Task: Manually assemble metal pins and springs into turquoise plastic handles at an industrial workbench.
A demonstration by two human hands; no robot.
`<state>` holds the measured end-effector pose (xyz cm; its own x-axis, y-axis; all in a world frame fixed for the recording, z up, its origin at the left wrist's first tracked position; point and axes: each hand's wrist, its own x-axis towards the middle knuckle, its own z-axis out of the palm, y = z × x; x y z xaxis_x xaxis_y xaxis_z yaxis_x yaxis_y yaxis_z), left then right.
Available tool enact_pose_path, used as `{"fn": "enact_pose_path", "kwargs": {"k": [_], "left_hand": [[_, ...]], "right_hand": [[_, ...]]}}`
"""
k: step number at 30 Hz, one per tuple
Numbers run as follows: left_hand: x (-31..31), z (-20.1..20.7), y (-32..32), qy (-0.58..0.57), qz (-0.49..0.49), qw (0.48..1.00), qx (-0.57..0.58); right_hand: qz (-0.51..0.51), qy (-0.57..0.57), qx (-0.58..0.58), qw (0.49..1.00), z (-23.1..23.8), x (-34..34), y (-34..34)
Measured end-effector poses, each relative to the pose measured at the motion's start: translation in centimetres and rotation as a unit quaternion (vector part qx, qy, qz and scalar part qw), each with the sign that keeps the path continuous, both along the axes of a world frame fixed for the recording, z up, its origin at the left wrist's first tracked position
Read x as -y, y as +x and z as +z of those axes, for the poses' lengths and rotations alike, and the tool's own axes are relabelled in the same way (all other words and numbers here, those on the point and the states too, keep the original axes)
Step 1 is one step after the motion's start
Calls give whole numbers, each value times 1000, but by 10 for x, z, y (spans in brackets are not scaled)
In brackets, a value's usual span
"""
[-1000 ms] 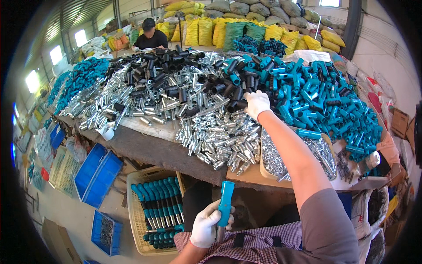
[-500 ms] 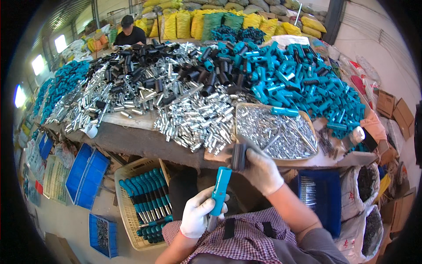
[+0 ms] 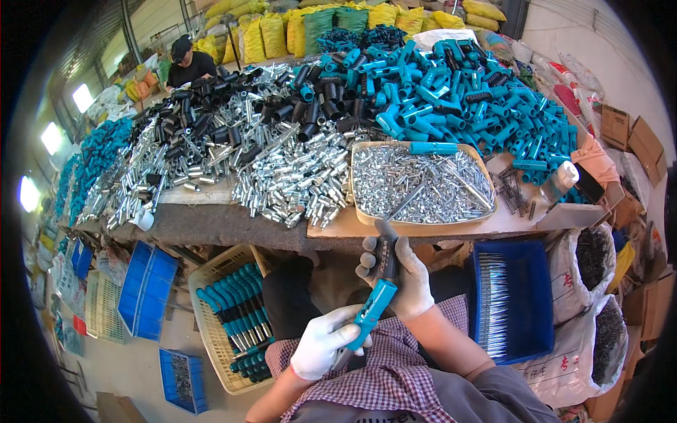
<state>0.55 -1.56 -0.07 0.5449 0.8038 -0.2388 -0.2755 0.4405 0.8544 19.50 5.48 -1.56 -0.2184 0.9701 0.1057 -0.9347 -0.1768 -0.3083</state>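
A teal plastic tube-shaped handle [image 3: 371, 310] is gripped by my white-gloved left hand [image 3: 328, 344], with a metal piece showing below my fingers. My gloved right hand [image 3: 409, 282] is closed around a black-gripped tool [image 3: 386, 259]. Its lower end meets or overlaps the upper end of the teal handle; I cannot tell whether they touch. A thin metal shaft seems to extend from the tool's top toward the tray. Just beyond my right hand, a tan tray [image 3: 360, 215] holds many small silver metal parts [image 3: 416, 183].
Heaped across the table are silver metal tubes [image 3: 296, 176], black sleeves [image 3: 204, 106] and teal handles [image 3: 479, 106]. Below, a cream crate [image 3: 211, 352] holds finished-looking teal-and-black tools. A blue bin [image 3: 539, 303] of metal rods stands right. Another person [image 3: 189, 63] sits far left.
My right hand has moved down and left, bringing the black-gripped tool beside the teal handle's end. The teal handle has tilted further to the right. The view has shifted slightly.
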Motion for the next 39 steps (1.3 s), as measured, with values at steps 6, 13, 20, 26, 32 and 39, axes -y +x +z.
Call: {"fn": "enact_pose_path", "kwargs": {"k": [6,13,20,26,32,39], "left_hand": [[-4,-10,11,-78,4,993,92],[-12,-5,28,-120,12,983,141],[-25,8,48,-24,23,996,80],[-25,5,54,218,9,952,-213],[-28,5,52,307,-53,900,-304],[-26,7,58,314,-47,890,-327]], "right_hand": [[-79,56,128,987,5,3,6],[-114,112,303,939,17,3,38],[-108,182,433,876,20,21,46],[-217,425,608,635,47,22,95],[-398,23,872,283,41,-34,248],[-267,16,931,249,0,-66,285]]}}
